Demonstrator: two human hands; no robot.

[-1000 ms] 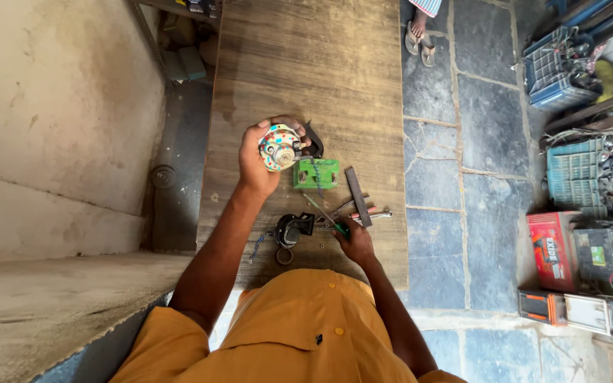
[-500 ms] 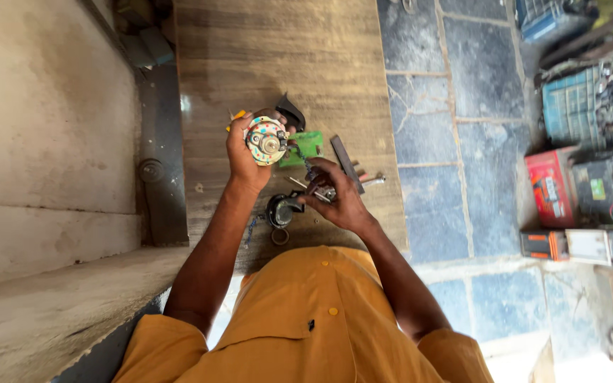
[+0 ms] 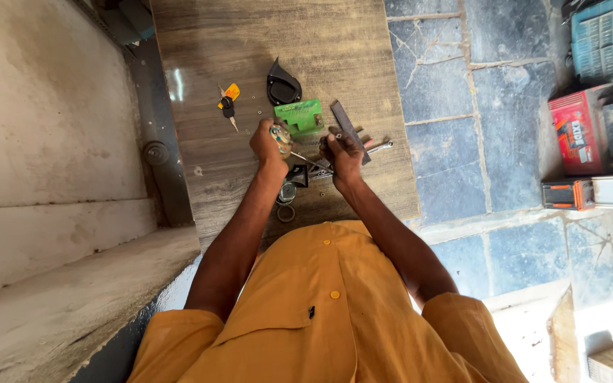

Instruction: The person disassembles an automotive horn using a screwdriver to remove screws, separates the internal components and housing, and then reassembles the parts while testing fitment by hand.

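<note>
The small round part (image 3: 280, 135) sits in my left hand (image 3: 269, 144), held just above the wooden table (image 3: 200, 85) near its middle. My left fingers are wrapped closed around the part, so only its pale, multicoloured top face shows. A thin metal tool (image 3: 305, 159) runs from the part toward my right hand (image 3: 343, 152). My right hand is curled closed on the far end of that tool; exactly how the fingers grip it I cannot tell.

Directly beyond the hands, a green circuit board (image 3: 299, 115) lies flat on the table. A black teardrop-shaped cover (image 3: 282, 88) lies just past the board. A flat dark bar (image 3: 347, 126) lies to the right of the board, partly under my right hand. A key with a yellow tag (image 3: 228, 101) lies to the left, apart from the board. Small dark metal pieces (image 3: 291, 183) rest on the table between my forearms.

Right of the table, boxes (image 3: 577, 131) stand on the stone-tile floor (image 3: 462, 85).
</note>
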